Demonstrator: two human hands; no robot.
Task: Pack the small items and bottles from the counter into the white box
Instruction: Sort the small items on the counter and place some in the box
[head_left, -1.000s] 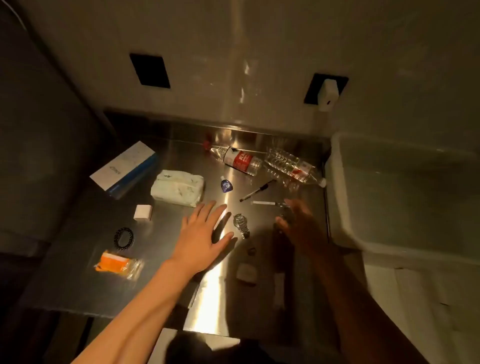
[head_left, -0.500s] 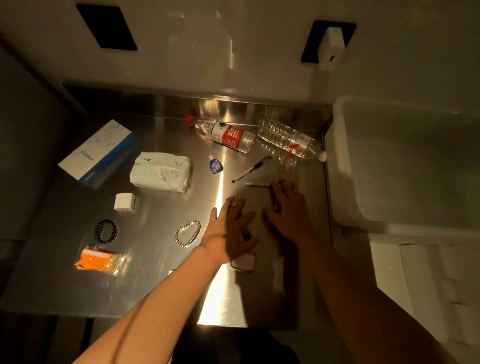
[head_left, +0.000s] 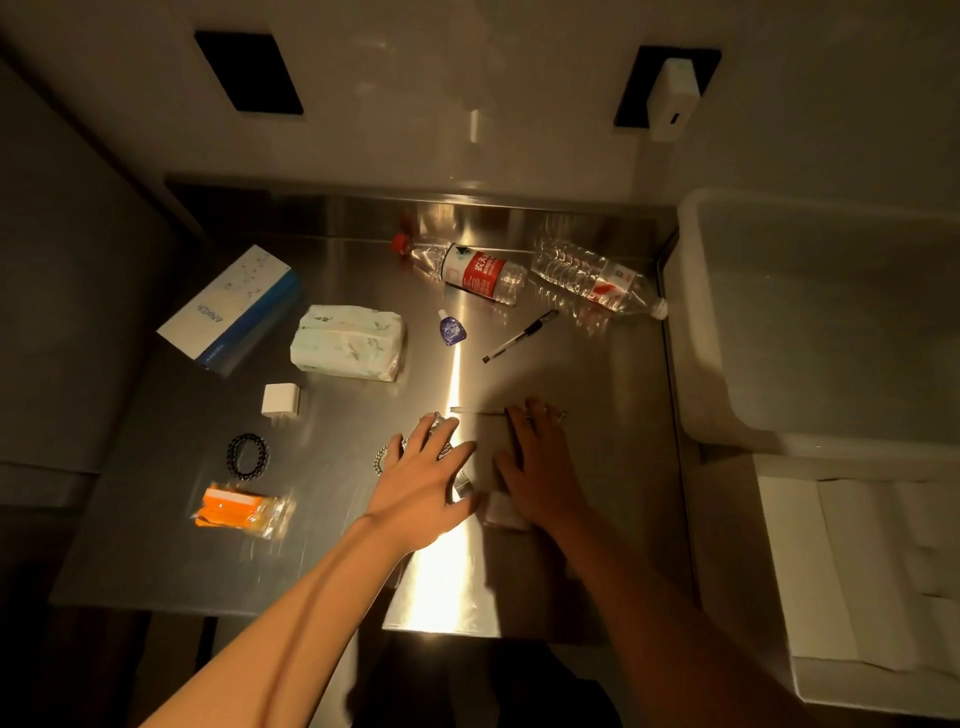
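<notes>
Two clear plastic bottles lie on the steel counter (head_left: 597, 395) at the back: one with a red label (head_left: 470, 270), one nearer the white box (head_left: 592, 278). The white box (head_left: 693, 332) stands empty at the right. My left hand (head_left: 426, 473) lies flat with fingers spread over a silver watch and partly over a chain bracelet (head_left: 382, 460). My right hand (head_left: 540, 462) rests flat beside it, fingertips on a thin white stick (head_left: 475, 411). A small pale pad (head_left: 501, 512) shows between the hands. Neither hand holds anything.
A black pen (head_left: 519, 336), a small blue dropper bottle (head_left: 451, 328), a tissue pack (head_left: 347, 343), a white-and-blue carton (head_left: 228, 306), a white charger cube (head_left: 280, 399), a black coiled band (head_left: 248, 456) and an orange packet (head_left: 239, 509) lie scattered. A wall backs the counter.
My left hand has slid right, uncovering the chain bracelet and then covering the watch. My right hand has settled flat beside it. The view has shifted.
</notes>
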